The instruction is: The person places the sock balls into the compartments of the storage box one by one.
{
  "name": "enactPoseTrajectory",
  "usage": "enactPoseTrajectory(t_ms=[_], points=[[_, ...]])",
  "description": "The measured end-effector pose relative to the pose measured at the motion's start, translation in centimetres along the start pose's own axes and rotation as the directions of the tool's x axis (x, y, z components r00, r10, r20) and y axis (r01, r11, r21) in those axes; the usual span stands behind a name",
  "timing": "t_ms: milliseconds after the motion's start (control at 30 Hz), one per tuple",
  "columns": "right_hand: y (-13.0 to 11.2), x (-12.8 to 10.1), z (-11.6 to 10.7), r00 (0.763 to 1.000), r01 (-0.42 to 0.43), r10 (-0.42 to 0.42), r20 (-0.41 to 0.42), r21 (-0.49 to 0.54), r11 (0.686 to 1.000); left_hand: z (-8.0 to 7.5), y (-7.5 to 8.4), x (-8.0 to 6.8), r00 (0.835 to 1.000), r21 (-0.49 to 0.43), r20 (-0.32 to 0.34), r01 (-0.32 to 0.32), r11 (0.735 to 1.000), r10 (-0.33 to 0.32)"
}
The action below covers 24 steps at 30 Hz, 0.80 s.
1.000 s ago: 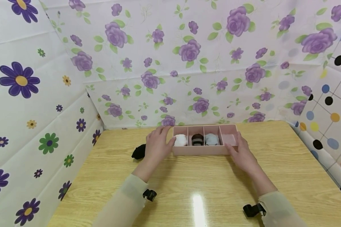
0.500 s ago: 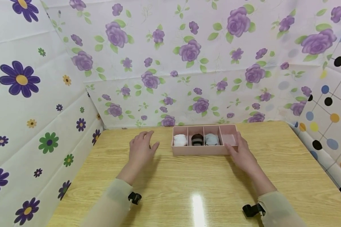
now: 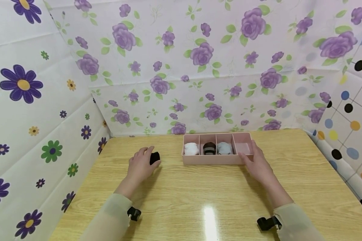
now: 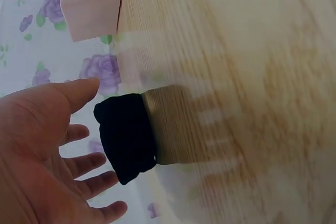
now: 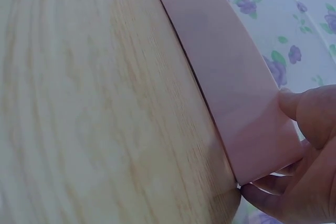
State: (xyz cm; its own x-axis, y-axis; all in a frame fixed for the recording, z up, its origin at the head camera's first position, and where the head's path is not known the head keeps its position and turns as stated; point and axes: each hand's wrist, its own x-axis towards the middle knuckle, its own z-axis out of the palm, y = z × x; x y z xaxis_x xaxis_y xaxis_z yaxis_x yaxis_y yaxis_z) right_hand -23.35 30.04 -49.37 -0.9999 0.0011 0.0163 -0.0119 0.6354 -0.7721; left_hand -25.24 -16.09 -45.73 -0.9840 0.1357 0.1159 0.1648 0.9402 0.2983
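A rolled black sock [image 4: 127, 137] lies on the table at the left. My left hand [image 3: 140, 164] is beside it, thumb and fingers spread around its near side; in the left wrist view a thumb tip and fingertips come close to the cloth without closing on it. My right hand [image 3: 257, 164] grips the right end of a pink divided box [image 3: 214, 160]. Its thumb lies on the front wall and its fingers curl around the end wall [image 5: 262, 145]. Three box compartments hold a white rolled sock [image 3: 191, 149], a dark striped one [image 3: 209, 148] and a grey-blue one [image 3: 224, 148]; the rightmost compartment holds nothing.
The wooden table [image 3: 181, 197] has a bright reflection near its front. A floral cloth [image 3: 169, 67] hangs right behind the box, with patterned cloths along the left and right sides. Each wrist carries a small black camera.
My left hand has left the box's left end and moved left to the black sock. The right hand stays on the box, which has not visibly moved.
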Motion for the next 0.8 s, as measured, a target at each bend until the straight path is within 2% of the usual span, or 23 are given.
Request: enactPoseTrajectory(t_ms=[367, 667, 800], points=[[-1.2, -0.2, 1.5, 0.998, 0.054, -0.054, -0.009, 0.023, 0.998, 0.4, -0.7, 0.1, 0.999, 0.005, 0.033, 0.002, 1.000, -0.002], [-1.4, -0.1, 2.5, 0.993, 0.121, -0.120, -0.017, 0.068, 0.990, 0.4, -1.3, 0.4, 0.999, 0.015, 0.035, 0.021, 1.000, -0.022], [-1.6, -0.3, 2.8, 0.992, 0.126, -0.125, -0.012, 0.079, 0.989, 0.6, -1.6, 0.6, 0.999, 0.023, 0.030, 0.032, 0.999, -0.032]])
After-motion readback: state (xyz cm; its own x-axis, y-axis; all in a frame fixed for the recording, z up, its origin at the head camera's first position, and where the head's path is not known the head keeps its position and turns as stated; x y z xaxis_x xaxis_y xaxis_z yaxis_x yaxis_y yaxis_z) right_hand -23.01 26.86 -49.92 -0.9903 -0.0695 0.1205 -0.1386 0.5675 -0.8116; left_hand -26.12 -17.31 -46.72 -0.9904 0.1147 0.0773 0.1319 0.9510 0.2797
